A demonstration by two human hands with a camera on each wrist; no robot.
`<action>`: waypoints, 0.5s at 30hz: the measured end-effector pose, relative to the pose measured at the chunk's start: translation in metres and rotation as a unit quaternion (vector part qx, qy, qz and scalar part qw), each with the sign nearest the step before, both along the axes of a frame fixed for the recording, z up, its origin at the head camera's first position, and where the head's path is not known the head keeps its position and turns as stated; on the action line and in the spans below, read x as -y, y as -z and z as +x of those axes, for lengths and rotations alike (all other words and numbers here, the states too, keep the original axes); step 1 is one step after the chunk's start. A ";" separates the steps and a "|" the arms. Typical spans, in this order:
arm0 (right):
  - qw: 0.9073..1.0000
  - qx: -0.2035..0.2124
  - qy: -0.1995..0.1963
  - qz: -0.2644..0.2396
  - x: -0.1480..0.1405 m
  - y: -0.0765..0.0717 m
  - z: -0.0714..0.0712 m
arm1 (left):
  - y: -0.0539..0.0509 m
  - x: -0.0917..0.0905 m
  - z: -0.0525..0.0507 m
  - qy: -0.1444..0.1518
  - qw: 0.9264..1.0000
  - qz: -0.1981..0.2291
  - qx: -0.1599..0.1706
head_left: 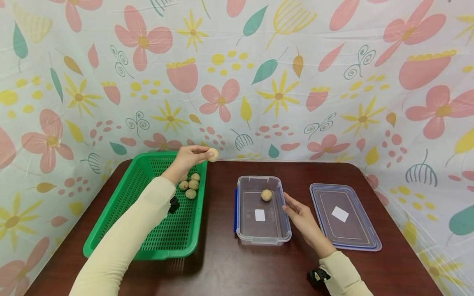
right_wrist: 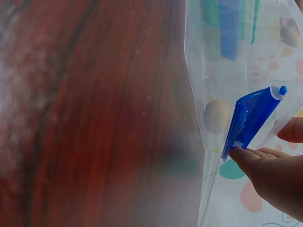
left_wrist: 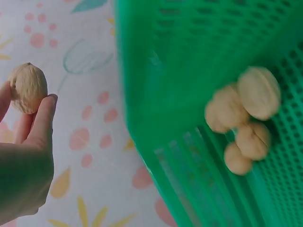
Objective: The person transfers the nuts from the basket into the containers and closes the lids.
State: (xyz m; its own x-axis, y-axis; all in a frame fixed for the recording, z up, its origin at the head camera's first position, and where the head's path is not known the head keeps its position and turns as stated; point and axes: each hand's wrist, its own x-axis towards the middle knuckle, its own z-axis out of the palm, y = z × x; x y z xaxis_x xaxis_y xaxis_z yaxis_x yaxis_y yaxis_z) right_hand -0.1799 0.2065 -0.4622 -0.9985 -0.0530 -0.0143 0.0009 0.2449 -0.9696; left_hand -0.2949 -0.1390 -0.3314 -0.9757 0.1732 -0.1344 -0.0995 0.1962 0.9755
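A tan walnut (head_left: 213,155) is pinched between the thumb and fingertips of my left hand (head_left: 190,159), raised above the far right corner of the green basket (head_left: 200,205). Several more walnuts (left_wrist: 253,139) lie in that basket. My right hand (head_left: 304,220) rests at the right side of a clear plastic container (head_left: 263,238), its fingers fairly straight. Fingertips touch the blue side latch (right_wrist: 253,118) in the right wrist view, with the thumb near the rim. One walnut (head_left: 266,195) sits inside the container, towards its far end.
A clear lid (head_left: 346,218) with a bluish edge and a white label lies right of the container. Another blue latch (head_left: 235,209) hangs on the container's left side. Behind the dark wooden table (head_left: 222,267) hangs a flower-patterned cloth (head_left: 237,82).
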 end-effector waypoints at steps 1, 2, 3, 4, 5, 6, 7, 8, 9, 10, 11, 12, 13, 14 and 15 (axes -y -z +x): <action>1.000 0.000 0.000 -0.001 0.000 0.000 0.000 | -0.001 -0.005 0.000 -0.001 1.000 0.005 0.002; 1.000 0.001 0.000 -0.001 0.000 0.000 0.000 | -0.002 -0.010 0.001 0.000 1.000 0.008 0.004; 1.000 0.001 0.000 -0.002 0.000 0.000 0.000 | -0.003 -0.015 0.001 0.001 1.000 0.015 0.005; 1.000 0.001 0.000 -0.002 0.000 0.000 0.000 | -0.004 -0.020 0.001 0.001 1.000 0.017 0.005; 1.000 0.001 0.000 -0.002 0.000 0.000 0.000 | -0.004 -0.025 0.002 0.003 1.000 0.023 0.006; 1.000 0.001 0.000 -0.002 0.000 0.000 0.000 | -0.004 -0.030 0.002 0.004 1.000 0.030 0.006; 1.000 0.001 0.000 -0.001 0.000 0.001 -0.001 | -0.004 -0.034 0.003 0.005 0.999 0.034 0.004; 1.000 0.001 0.000 -0.001 0.000 0.001 -0.001 | -0.003 -0.039 0.003 0.009 0.999 0.039 0.000; 1.000 0.001 -0.001 0.000 0.000 0.000 -0.001 | -0.003 -0.044 0.004 0.012 0.999 0.044 -0.003; 1.000 0.002 -0.001 0.000 0.000 0.000 -0.001 | -0.002 -0.048 0.005 0.016 0.999 0.045 -0.007; 1.000 0.002 0.000 0.001 0.000 0.000 -0.001 | -0.001 -0.053 0.005 0.019 0.999 0.047 -0.010; 1.000 0.003 0.000 0.001 0.000 0.000 0.000 | 0.000 -0.058 0.005 0.022 0.999 0.048 -0.012; 1.000 0.003 0.000 0.000 0.000 0.000 0.000 | 0.001 -0.062 0.006 0.025 0.999 0.046 -0.014; 1.000 0.003 0.001 0.000 0.000 0.000 0.000 | 0.002 -0.067 0.006 0.029 0.998 0.046 -0.015; 1.000 0.004 0.001 -0.001 0.000 0.000 0.000 | 0.003 -0.071 0.006 0.030 0.999 0.042 -0.015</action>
State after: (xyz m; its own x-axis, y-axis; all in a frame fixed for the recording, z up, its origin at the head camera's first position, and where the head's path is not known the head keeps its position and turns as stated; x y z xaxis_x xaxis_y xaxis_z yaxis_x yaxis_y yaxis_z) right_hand -0.1802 0.2066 -0.4618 -0.9985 -0.0505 -0.0215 0.0086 0.2433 -0.9699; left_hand -0.2886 -0.0679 -0.3340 -0.9666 0.2411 -0.0873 -0.0603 0.1174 0.9913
